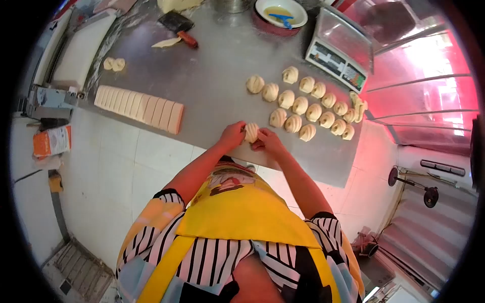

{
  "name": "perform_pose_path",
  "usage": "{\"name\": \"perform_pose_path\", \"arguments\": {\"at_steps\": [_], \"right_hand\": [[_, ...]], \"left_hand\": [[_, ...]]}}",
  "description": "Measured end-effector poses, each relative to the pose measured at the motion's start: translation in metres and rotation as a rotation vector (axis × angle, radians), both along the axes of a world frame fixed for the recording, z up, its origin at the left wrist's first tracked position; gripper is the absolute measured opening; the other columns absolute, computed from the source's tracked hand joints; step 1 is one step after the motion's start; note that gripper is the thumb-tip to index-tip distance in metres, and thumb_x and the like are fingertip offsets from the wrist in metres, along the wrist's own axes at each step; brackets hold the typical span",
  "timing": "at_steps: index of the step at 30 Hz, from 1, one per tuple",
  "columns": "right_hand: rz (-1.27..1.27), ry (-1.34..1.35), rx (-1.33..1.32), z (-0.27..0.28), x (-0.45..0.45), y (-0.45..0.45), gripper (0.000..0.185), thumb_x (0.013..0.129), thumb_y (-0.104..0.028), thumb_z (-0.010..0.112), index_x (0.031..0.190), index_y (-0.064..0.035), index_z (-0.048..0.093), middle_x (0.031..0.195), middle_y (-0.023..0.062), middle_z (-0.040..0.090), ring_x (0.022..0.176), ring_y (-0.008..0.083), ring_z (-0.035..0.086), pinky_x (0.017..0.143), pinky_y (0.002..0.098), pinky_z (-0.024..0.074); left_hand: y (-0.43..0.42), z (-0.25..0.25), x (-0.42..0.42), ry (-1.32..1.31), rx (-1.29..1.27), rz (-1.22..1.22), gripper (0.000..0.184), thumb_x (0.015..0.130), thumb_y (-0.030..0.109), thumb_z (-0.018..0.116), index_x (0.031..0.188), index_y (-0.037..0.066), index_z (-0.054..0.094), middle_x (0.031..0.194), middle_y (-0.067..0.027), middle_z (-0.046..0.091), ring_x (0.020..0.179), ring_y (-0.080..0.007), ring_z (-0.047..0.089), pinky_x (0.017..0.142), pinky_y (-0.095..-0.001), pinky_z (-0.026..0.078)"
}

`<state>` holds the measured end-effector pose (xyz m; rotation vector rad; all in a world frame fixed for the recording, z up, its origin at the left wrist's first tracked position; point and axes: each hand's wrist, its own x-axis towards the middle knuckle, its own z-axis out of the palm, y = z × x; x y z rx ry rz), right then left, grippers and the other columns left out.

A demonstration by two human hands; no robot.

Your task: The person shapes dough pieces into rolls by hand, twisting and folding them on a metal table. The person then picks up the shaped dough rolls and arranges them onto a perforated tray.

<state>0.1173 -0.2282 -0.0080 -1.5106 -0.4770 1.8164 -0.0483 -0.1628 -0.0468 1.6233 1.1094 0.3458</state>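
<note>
Near the front edge of the metal table, a ridged, pale piece of dough (251,131) is held between my two hands. My left hand (233,135) grips its left side with curled fingers. On the other side, my right hand (270,142) pinches it with thumb and fingers. Just to the right stand several shaped dough rolls (300,105) in loose rows, their tops showing similar ridges. To the left lies a long loaf of dough (139,107) cut into slices that still sit side by side.
The metal table (212,65) carries a scale (336,53) at the back right, beside a white bowl (281,11) with a blue-handled brush (284,19). A scraper (176,22) with a red handle lies at the back. Two dough pieces (114,64) rest by a white machine (83,53).
</note>
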Motion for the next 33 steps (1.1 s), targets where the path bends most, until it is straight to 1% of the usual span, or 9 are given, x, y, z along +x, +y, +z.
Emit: {"name": "perform_pose_path", "arguments": {"at_steps": [2,5,9,11,14,15,24,26,33], "right_hand": [[0.315,-0.252,0.084,-0.005,0.014,0.004,0.02,0.091,-0.02,0.047,0.103,-0.0043,0.05,0.071,0.0042,0.058,0.054,0.0128,0.054,0.049,0.0255,0.0454],[0.473,-0.459,0.134,-0.001,0.016,0.001,0.02,0.088,-0.014,0.051,0.105,-0.0045,0.046,0.069,0.0047,0.057,0.051,0.0118,0.052,0.045,0.025,0.0433],[0.33,-0.208,-0.017,0.009,0.017,0.002,0.023,0.086,-0.014,0.055,0.105,-0.0055,0.045,0.069,0.0061,0.058,0.05,0.0115,0.053,0.041,0.0261,0.0404],[0.367,-0.444,0.128,-0.022,0.014,0.0,0.022,0.085,-0.014,0.056,0.104,-0.0061,0.046,0.071,0.0071,0.059,0.052,0.0129,0.056,0.043,0.0264,0.0427],[0.499,-0.986,0.426,-0.045,0.013,-0.003,0.021,0.083,-0.013,0.058,0.101,-0.006,0.048,0.071,0.0067,0.06,0.053,0.0124,0.057,0.044,0.0258,0.0437],[0.551,-1.196,0.538,-0.039,0.009,-0.003,0.02,0.083,-0.012,0.058,0.1,-0.0058,0.049,0.07,0.0063,0.06,0.053,0.0117,0.057,0.044,0.0254,0.0436],[0.224,-0.575,-0.04,-0.02,0.005,0.002,0.025,0.079,-0.015,0.057,0.102,-0.0085,0.05,0.082,0.0147,0.064,0.076,0.0345,0.061,0.069,0.0411,0.0475],[0.317,-0.865,0.13,-0.022,0.002,0.002,0.022,0.08,-0.019,0.055,0.1,-0.0089,0.05,0.084,0.0159,0.063,0.078,0.035,0.061,0.068,0.0433,0.0473],[0.586,-1.135,0.099,-0.001,0.001,0.012,0.024,0.077,-0.02,0.058,0.098,-0.0107,0.05,0.087,0.0139,0.064,0.081,0.0339,0.062,0.069,0.0432,0.0471]], "left_hand": [[-0.001,0.001,0.001,0.005,-0.047,-0.005,0.018,0.078,0.015,0.059,0.092,0.005,0.054,0.08,-0.0195,0.061,0.077,-0.0392,0.058,0.065,-0.0426,0.046],[-0.008,0.004,0.003,0.099,-0.046,-0.065,0.021,0.078,0.013,0.06,0.096,0.005,0.051,0.072,-0.0096,0.059,0.063,-0.0182,0.059,0.054,-0.0329,0.046],[-0.017,-0.012,0.007,0.093,0.283,-0.028,0.024,0.076,0.009,0.059,0.096,0.006,0.047,0.072,-0.0105,0.06,0.058,-0.0183,0.06,0.051,-0.0348,0.046],[-0.021,-0.013,0.005,0.069,0.289,-0.02,0.024,0.076,0.008,0.059,0.096,0.005,0.046,0.073,-0.0112,0.06,0.054,-0.0186,0.06,0.049,-0.0354,0.046],[-0.006,0.009,-0.003,-0.178,-0.527,-0.022,0.024,0.077,0.008,0.058,0.098,0.004,0.045,0.069,-0.012,0.059,0.049,-0.0185,0.058,0.044,-0.0348,0.045],[-0.005,0.009,-0.003,-0.172,-0.523,-0.01,0.023,0.078,0.006,0.057,0.097,0.003,0.044,0.068,-0.0122,0.059,0.049,-0.0182,0.058,0.042,-0.0334,0.045],[-0.023,0.018,0.014,0.029,-0.107,0.132,0.02,0.077,0.005,0.057,0.091,0.001,0.045,0.062,-0.0143,0.058,0.048,-0.0249,0.059,0.045,-0.0379,0.046],[-0.021,0.032,0.013,-0.1,-0.4,0.216,0.018,0.077,0.006,0.058,0.09,0.002,0.045,0.064,-0.0172,0.059,0.05,-0.0296,0.06,0.049,-0.0405,0.047],[-0.016,0.033,0.015,0.129,0.039,0.072,0.021,0.078,0.009,0.058,0.091,0.002,0.043,0.07,-0.0184,0.059,0.061,-0.032,0.061,0.053,-0.0417,0.047]]}}
